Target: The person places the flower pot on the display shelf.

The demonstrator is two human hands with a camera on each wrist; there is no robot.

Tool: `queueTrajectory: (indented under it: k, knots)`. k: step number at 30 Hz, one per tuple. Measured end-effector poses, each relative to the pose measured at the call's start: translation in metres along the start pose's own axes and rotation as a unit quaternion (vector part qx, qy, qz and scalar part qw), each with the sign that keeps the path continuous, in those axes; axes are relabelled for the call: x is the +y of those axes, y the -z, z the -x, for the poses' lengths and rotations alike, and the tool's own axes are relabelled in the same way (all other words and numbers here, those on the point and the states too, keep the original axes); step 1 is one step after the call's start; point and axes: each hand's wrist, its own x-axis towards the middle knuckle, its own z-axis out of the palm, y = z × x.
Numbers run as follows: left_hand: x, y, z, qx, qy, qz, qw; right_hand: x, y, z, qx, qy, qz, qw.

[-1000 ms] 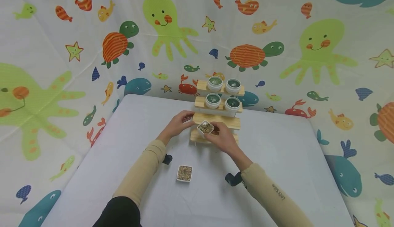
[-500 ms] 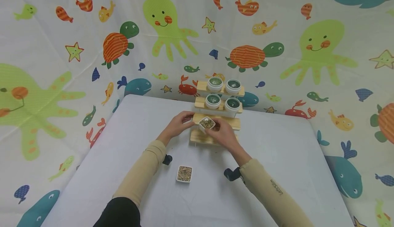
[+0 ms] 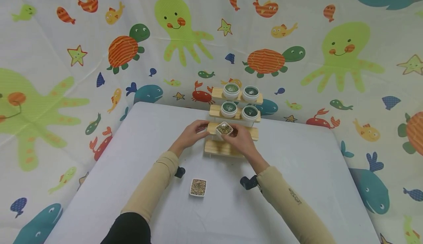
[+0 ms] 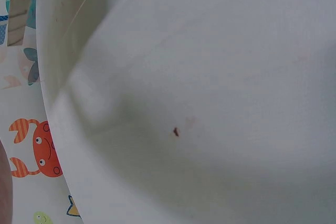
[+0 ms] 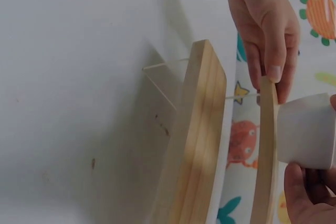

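In the head view my right hand (image 3: 243, 140) holds a small white square dish (image 3: 224, 129) filled with greenish-brown grainy bits, at the second-lowest step of a tiered wooden stand (image 3: 246, 131). Seen from the right wrist, the base of the white dish (image 5: 304, 129) is right at the wooden board (image 5: 266, 156), and the fingers and thumb (image 5: 299, 192) curl around its side. My left hand (image 3: 191, 135) pinches the left end of that same board between thumb and fingers; the left wrist view shows mostly tablecloth.
Several round white cups with dark green tops, such as one at the top left (image 3: 231, 90), stand on the two upper steps. A second square dish of brown bits (image 3: 198, 187) sits on the white-covered table (image 3: 158, 207). The lowest step (image 3: 221, 148) carries nothing.
The dish in my right hand has moved up and slightly right, from over the lowest step to the step above it. My left hand has stayed at the board's end.
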Motion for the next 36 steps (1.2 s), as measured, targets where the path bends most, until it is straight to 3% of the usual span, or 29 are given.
queueTrajectory:
  k: [1, 12, 20, 36]
  knots:
    - [-0.005, -0.001, -0.002, 0.002, 0.001, -0.004, 1.0, 0.0, 0.0, -0.001, 0.0, -0.002, 0.001, 1.0]
    - [-0.003, -0.001, -0.001, 0.001, 0.001, 0.004, 1.0, 0.001, 0.001, -0.005, -0.004, -0.015, 0.003, 1.0]
    - [0.028, 0.004, 0.012, -0.012, -0.018, 0.012, 0.9997, 0.002, 0.001, -0.008, -0.001, -0.009, 0.012, 1.0]
    - [0.031, 0.005, 0.012, -0.013, -0.007, 0.002, 0.9999, 0.004, 0.001, -0.008, 0.008, 0.007, 0.007, 1.0]
